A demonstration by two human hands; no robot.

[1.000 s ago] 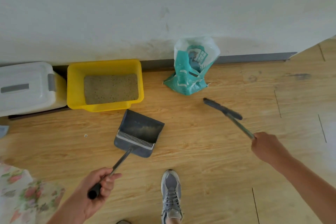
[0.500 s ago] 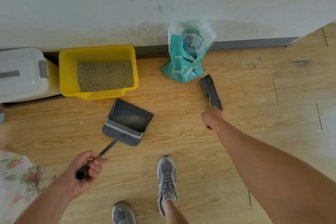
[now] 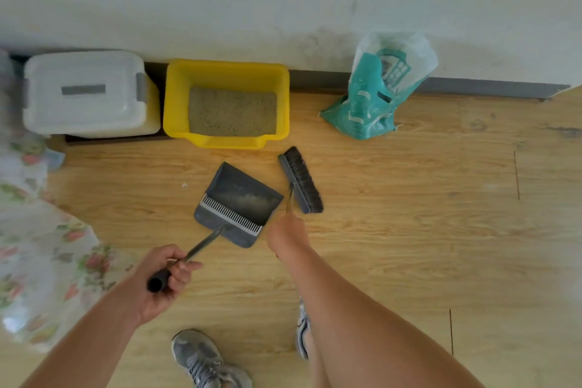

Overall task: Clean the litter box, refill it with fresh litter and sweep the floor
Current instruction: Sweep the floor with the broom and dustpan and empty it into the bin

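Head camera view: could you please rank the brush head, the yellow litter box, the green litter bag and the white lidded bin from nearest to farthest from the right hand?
From the right hand:
1. Brush head, just beyond the hand, on the floor.
2. Yellow litter box, farther back and to the left, against the wall.
3. Green litter bag, back right, by the wall.
4. White lidded bin, far left, beside the litter box.

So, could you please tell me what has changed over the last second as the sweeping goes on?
The right hand has swung the broom in from near the teal bag until its head sits right beside the dustpan mouth. Nothing was picked up or released. The left hand keeps gripping the dustpan handle; the yellow litter box and white bin are unmoved.
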